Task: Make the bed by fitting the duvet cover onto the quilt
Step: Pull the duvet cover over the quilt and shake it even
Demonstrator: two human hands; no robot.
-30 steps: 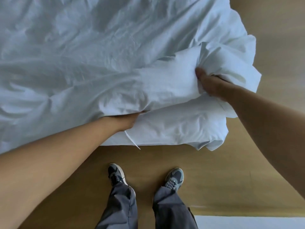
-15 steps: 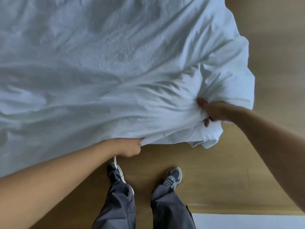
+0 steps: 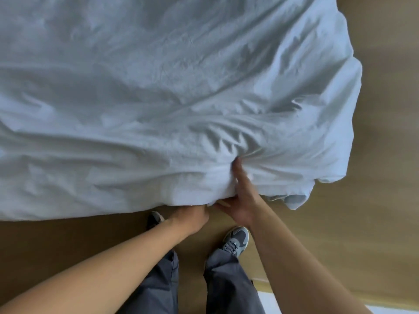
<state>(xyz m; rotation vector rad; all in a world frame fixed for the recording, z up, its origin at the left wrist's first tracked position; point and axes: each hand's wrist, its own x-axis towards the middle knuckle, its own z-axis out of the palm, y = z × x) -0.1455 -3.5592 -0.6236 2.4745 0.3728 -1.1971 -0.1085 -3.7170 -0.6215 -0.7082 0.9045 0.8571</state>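
A white, wrinkled duvet cover (image 3: 158,98) with the quilt inside it covers the bed and fills most of the view. Its near edge hangs over the foot of the bed. My left hand (image 3: 192,217) grips that near edge from below, fingers curled into the fabric. My right hand (image 3: 240,200) lies just to the right of it, thumb pressed up into the cover and fingers reaching under the hem. The two hands almost touch. The cover's right corner (image 3: 294,198) droops loose over the floor.
A tan wooden floor (image 3: 374,200) runs along the bed's right side and foot. My feet in grey sneakers (image 3: 235,239) and grey trousers stand at the foot of the bed. A white strip (image 3: 317,308) lies at the bottom right.
The bunched corner has been pulled down and spread flat toward the foot of the bed. My right hand has moved left from the corner to beside my left hand, which has dropped lower.
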